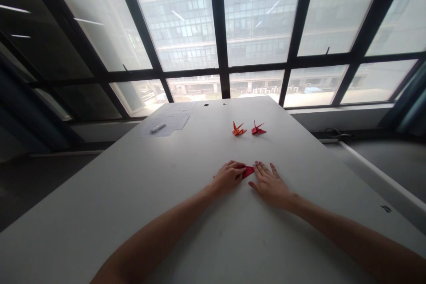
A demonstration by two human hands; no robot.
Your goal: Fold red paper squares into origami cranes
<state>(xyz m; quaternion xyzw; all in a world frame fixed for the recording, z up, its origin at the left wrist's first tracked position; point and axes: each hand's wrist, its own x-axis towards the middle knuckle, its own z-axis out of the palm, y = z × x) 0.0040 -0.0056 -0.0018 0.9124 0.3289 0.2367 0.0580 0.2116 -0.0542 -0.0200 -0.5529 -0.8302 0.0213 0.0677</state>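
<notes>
A piece of red folded paper (248,171) lies on the white table (186,164) between my hands. My left hand (229,174) is closed over its left part, fingers bent and pressing it, so much of the paper is hidden. Flat on the tabletop rests my right hand (269,183), fingers stretched and thumb apart, with its fingertips at the paper's right end. Just beyond the hands stand an orange paper crane (238,129) and, to its right, a red paper crane (258,128).
Several white paper sheets (178,121) lie at the far left of the table, with a white tube-like object (158,128) on them. A small dark mark (386,208) shows near the right edge. Large windows (256,17) rise behind the table.
</notes>
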